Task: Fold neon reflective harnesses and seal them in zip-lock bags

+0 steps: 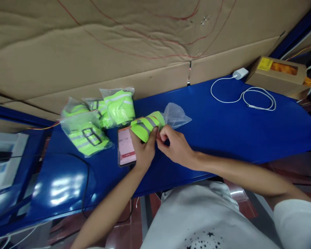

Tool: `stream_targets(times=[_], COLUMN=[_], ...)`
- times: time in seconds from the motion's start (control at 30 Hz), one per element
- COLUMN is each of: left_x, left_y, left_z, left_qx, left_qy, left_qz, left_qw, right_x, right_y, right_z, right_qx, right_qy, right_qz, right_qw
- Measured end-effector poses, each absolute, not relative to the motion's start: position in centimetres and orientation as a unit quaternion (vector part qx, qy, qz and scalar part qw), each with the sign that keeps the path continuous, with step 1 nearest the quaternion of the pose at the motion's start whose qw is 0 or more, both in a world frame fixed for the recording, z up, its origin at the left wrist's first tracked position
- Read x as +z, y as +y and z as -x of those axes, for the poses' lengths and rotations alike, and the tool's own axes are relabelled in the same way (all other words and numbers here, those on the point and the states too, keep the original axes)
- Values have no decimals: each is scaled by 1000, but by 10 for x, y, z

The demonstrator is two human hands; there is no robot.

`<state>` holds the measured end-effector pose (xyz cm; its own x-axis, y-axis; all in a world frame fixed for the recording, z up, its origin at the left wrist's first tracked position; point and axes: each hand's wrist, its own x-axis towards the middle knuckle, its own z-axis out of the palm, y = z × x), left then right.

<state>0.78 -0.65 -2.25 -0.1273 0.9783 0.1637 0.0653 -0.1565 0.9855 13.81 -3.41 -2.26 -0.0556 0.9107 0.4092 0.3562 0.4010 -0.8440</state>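
Note:
My left hand (145,150) is closed around a folded neon-yellow safety vest (149,124) with grey reflective stripes, thumb on top. A clear plastic bag (175,116) extends from the vest's right end, just beyond my right hand (177,145). The right thumb and index finger are pinched together beside the vest, on what looks like the bag's thin edge. How far the bag covers the vest is hard to make out. Under my left hand lies a phone (126,147) with a timer on its lit screen, partly covered.
Several bagged neon vests (88,135) are piled at the left back of the blue table (223,131). A white charger (240,73) with a looped cable and a cardboard box (278,77) stand at the right. Cardboard (150,45) with red wires lines the back.

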Motion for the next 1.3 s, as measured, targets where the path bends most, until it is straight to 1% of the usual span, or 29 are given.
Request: stream_targets(times=[0.1,0.2,0.27,0.33,0.4,0.43,0.5,0.57,0.63,0.73,0.87,1.03,1.13,1.23,1.3], left_x=[-24,-24,-23,-21,-19,-18,-17,-18,-22,-29,-39,-45,-43,-37,-33], left_y=[-3,-3,-4,-5,-5,-4,-3,-1,-1,-1,0,3,3,3,4], left_z=[-8,-8,-7,-5,-2,0,3,5,7,8,9,15,16,15,14], left_qx=[544,524,518,507,488,477,457,441,425,407,367,350,370,393,390], left_qy=[490,489,478,453,423,411,398,392,388,391,400,398,383,373,362], left_qz=[-487,-473,-472,-465,-451,-442,-422,-405,-400,-419,-454,-508,-561,-610,-629], left_qw=[477,512,530,567,616,639,674,699,713,712,706,679,634,578,567], right_x=[-23,-24,-23,-21,-17,-14,-9,-5,-2,1,1,1,0,-4,-6], right_y=[-29,-25,-23,-19,-14,-10,-4,1,3,-1,-7,-5,-3,-3,-4], right_z=[-145,-159,-169,-179,-188,-194,-205,-213,-216,-211,-203,-204,-206,-206,-204], right_qx=[329,345,277,167,86,75,101,152,194,222,216,225,229,209,185], right_qy=[-653,-663,-690,-722,-761,-785,-832,-857,-852,-823,-810,-809,-807,-813,-827], right_qz=[445,461,494,514,502,481,422,381,395,459,498,485,479,471,460], right_qw=[517,479,451,431,403,384,345,311,285,250,220,244,260,270,266])
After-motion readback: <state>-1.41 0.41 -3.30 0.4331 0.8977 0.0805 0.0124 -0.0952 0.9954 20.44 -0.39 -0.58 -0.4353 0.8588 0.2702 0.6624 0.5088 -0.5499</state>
